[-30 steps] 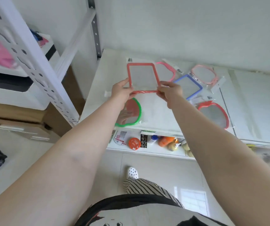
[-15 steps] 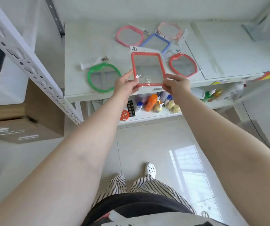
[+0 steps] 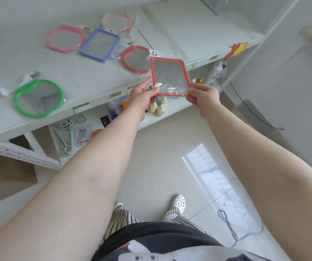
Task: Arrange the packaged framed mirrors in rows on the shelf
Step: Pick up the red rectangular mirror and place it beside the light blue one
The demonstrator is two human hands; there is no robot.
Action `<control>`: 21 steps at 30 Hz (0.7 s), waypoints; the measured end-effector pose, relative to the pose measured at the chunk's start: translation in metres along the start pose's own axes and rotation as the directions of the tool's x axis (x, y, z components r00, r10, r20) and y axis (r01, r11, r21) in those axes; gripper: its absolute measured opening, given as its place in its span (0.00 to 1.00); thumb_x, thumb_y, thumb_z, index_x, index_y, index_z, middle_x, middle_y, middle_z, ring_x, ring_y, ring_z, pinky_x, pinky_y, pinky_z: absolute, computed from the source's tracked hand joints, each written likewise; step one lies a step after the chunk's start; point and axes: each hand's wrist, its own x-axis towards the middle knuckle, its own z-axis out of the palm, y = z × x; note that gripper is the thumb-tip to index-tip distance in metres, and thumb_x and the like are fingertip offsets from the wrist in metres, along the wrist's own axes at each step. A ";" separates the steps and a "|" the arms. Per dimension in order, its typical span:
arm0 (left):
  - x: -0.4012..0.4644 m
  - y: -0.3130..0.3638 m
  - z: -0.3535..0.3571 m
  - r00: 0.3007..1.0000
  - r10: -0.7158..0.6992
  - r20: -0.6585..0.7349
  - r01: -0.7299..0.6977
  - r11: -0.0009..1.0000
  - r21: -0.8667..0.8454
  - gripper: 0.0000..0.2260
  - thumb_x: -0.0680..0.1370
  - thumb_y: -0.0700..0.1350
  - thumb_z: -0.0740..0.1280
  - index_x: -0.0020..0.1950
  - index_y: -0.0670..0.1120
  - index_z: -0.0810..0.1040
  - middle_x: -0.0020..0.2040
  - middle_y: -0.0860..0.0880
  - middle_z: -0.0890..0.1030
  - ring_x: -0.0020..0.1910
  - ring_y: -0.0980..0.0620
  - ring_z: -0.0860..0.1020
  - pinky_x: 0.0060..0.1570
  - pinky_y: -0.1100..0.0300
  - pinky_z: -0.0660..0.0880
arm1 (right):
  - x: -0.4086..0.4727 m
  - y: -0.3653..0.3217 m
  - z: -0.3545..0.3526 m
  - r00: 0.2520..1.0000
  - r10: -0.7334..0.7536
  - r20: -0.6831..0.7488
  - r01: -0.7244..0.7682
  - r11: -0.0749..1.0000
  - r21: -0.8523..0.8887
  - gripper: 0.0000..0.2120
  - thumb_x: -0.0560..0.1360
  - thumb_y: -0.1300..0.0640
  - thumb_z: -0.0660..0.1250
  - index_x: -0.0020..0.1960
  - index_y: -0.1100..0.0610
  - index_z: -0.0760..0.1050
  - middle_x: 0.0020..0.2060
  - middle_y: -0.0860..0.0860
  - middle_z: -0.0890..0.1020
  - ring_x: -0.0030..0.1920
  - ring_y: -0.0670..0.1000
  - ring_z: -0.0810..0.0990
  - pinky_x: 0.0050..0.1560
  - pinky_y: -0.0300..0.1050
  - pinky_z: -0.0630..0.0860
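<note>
Both hands are on it: the left hand [image 3: 142, 95] pinches the near-left corner of the red square mirror [image 3: 170, 77], and the right hand [image 3: 203, 96] grips the near-right corner, fingers closed on the crinkly plastic wrap. The mirror hangs tilted over the front edge of the shelf [image 3: 94, 72], half above it and half out over the floor, just beside the red rounded mirror [image 3: 136, 60], whose right edge it overlaps from where I stand.

Behind sit the blue rectangular mirror [image 3: 99, 45], the pink mirror [image 3: 64, 39] to its left and a paler pink one [image 3: 116, 21] farther back. The green mirror [image 3: 38, 97] lies well apart at the near left.

To set this one down cleanly, I'd say level it first, then ease it forward into the bare stretch right of the red rounded one, so the near row reads green, red, red. Keep both corners pinched until the frame lies flat; that wrap looks slippery. Mind the loose label flaps on the neighbours, and square the frame to the shelf's front edge.
</note>
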 end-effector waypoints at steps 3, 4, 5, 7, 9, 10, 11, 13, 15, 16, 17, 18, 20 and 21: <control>0.013 -0.015 0.050 0.999 -0.036 0.030 0.035 0.999 0.032 0.24 0.76 0.36 0.68 0.70 0.51 0.72 0.47 0.50 0.80 0.37 0.54 0.79 0.35 0.67 0.77 | 0.025 -0.004 -0.049 1.000 0.000 -0.026 0.000 1.000 0.002 0.13 0.73 0.68 0.69 0.57 0.62 0.80 0.41 0.55 0.82 0.34 0.47 0.83 0.46 0.38 0.82; 0.019 -0.020 0.066 0.999 -0.043 0.030 0.042 0.998 0.053 0.24 0.75 0.36 0.68 0.70 0.51 0.72 0.46 0.50 0.80 0.38 0.53 0.78 0.38 0.65 0.77 | 0.035 -0.004 -0.064 1.000 0.000 -0.028 0.000 1.000 0.005 0.13 0.73 0.68 0.69 0.57 0.63 0.80 0.40 0.54 0.82 0.32 0.46 0.83 0.46 0.38 0.82; 0.026 -0.026 0.080 0.998 -0.049 0.026 0.047 0.996 0.073 0.24 0.75 0.36 0.68 0.70 0.51 0.72 0.46 0.51 0.80 0.40 0.52 0.77 0.43 0.62 0.77 | 0.044 -0.004 -0.077 1.000 0.002 -0.031 -0.002 1.000 0.007 0.13 0.73 0.68 0.69 0.57 0.63 0.80 0.40 0.54 0.82 0.31 0.45 0.83 0.46 0.38 0.82; 0.037 -0.036 0.107 0.998 -0.051 0.022 0.049 0.995 0.086 0.24 0.75 0.36 0.68 0.70 0.50 0.72 0.48 0.50 0.79 0.43 0.50 0.76 0.55 0.55 0.76 | 0.063 -0.005 -0.103 0.999 0.010 -0.038 -0.010 1.000 0.005 0.13 0.73 0.68 0.69 0.57 0.63 0.80 0.39 0.53 0.82 0.29 0.44 0.83 0.45 0.37 0.82; 0.046 -0.042 0.134 0.998 -0.056 0.025 0.053 0.995 0.085 0.24 0.76 0.36 0.68 0.70 0.50 0.72 0.50 0.49 0.78 0.44 0.51 0.76 0.61 0.53 0.74 | 0.081 -0.009 -0.125 0.999 0.017 -0.041 -0.017 1.000 0.004 0.13 0.73 0.68 0.69 0.57 0.63 0.80 0.39 0.53 0.82 0.28 0.44 0.83 0.44 0.36 0.82; 0.049 -0.043 0.146 0.998 -0.059 0.027 0.056 0.994 0.089 0.23 0.76 0.36 0.68 0.70 0.50 0.72 0.51 0.50 0.79 0.43 0.52 0.77 0.61 0.54 0.75 | 0.089 -0.012 -0.135 0.999 0.018 -0.040 -0.018 1.000 0.001 0.13 0.73 0.68 0.69 0.57 0.64 0.80 0.39 0.54 0.82 0.28 0.44 0.83 0.43 0.36 0.82; 0.052 -0.042 0.157 0.998 -0.063 0.026 0.060 0.994 0.093 0.23 0.76 0.36 0.68 0.70 0.50 0.72 0.51 0.51 0.80 0.43 0.53 0.78 0.59 0.56 0.76 | 0.097 -0.016 -0.143 0.999 0.017 -0.039 -0.017 1.000 -0.003 0.14 0.72 0.68 0.69 0.58 0.64 0.80 0.39 0.54 0.82 0.28 0.45 0.83 0.42 0.35 0.82; 0.059 -0.038 0.175 0.998 -0.064 0.028 0.061 0.993 0.099 0.24 0.76 0.36 0.68 0.70 0.50 0.72 0.48 0.54 0.82 0.43 0.55 0.79 0.53 0.61 0.78 | 0.109 -0.025 -0.156 0.999 0.019 -0.040 -0.018 1.000 0.011 0.14 0.72 0.68 0.69 0.58 0.64 0.80 0.39 0.54 0.82 0.29 0.45 0.83 0.42 0.35 0.82; 0.071 -0.032 0.189 0.998 -0.053 0.035 0.049 0.993 0.107 0.24 0.76 0.35 0.67 0.71 0.49 0.71 0.46 0.54 0.82 0.44 0.55 0.79 0.50 0.65 0.78 | 0.121 -0.035 -0.163 0.999 0.016 -0.033 -0.015 0.999 0.039 0.14 0.73 0.69 0.69 0.58 0.64 0.80 0.41 0.54 0.82 0.31 0.47 0.83 0.42 0.36 0.82; 0.077 -0.028 0.195 0.998 -0.047 0.038 0.042 0.993 0.115 0.24 0.76 0.35 0.67 0.71 0.49 0.71 0.47 0.54 0.82 0.45 0.54 0.79 0.50 0.65 0.78 | 0.128 -0.040 -0.164 0.999 0.014 -0.028 -0.013 0.999 0.049 0.13 0.73 0.69 0.69 0.57 0.64 0.79 0.44 0.55 0.83 0.32 0.47 0.83 0.42 0.36 0.82; 0.084 -0.024 0.201 0.998 -0.041 0.041 0.036 0.992 0.120 0.23 0.77 0.35 0.67 0.71 0.49 0.71 0.48 0.53 0.82 0.46 0.54 0.79 0.49 0.65 0.78 | 0.134 -0.045 -0.165 1.000 0.012 -0.025 -0.010 0.998 0.058 0.13 0.73 0.69 0.69 0.57 0.63 0.79 0.47 0.56 0.82 0.33 0.48 0.83 0.41 0.35 0.82; 0.092 -0.020 0.206 0.998 -0.038 0.042 0.033 0.992 0.120 0.23 0.77 0.35 0.66 0.71 0.49 0.71 0.50 0.52 0.81 0.47 0.54 0.79 0.48 0.65 0.78 | 0.141 -0.050 -0.166 1.000 0.009 -0.025 -0.008 0.998 0.063 0.13 0.73 0.69 0.69 0.57 0.63 0.79 0.48 0.57 0.82 0.33 0.48 0.83 0.39 0.35 0.82; 0.111 -0.015 0.215 0.999 -0.041 0.035 0.036 0.993 0.112 0.23 0.77 0.35 0.67 0.71 0.49 0.71 0.52 0.53 0.81 0.48 0.54 0.79 0.46 0.65 0.77 | 0.157 -0.061 -0.167 1.000 0.002 -0.028 0.000 0.998 0.060 0.14 0.73 0.70 0.68 0.58 0.64 0.78 0.48 0.58 0.82 0.34 0.50 0.83 0.36 0.34 0.80; 0.121 -0.012 0.220 0.999 -0.039 0.032 0.035 0.993 0.110 0.24 0.77 0.36 0.67 0.71 0.49 0.71 0.54 0.53 0.81 0.49 0.53 0.80 0.48 0.65 0.77 | 0.165 -0.066 -0.167 1.000 -0.004 -0.031 0.006 0.998 0.058 0.14 0.73 0.70 0.68 0.59 0.65 0.78 0.47 0.57 0.82 0.34 0.50 0.83 0.34 0.34 0.79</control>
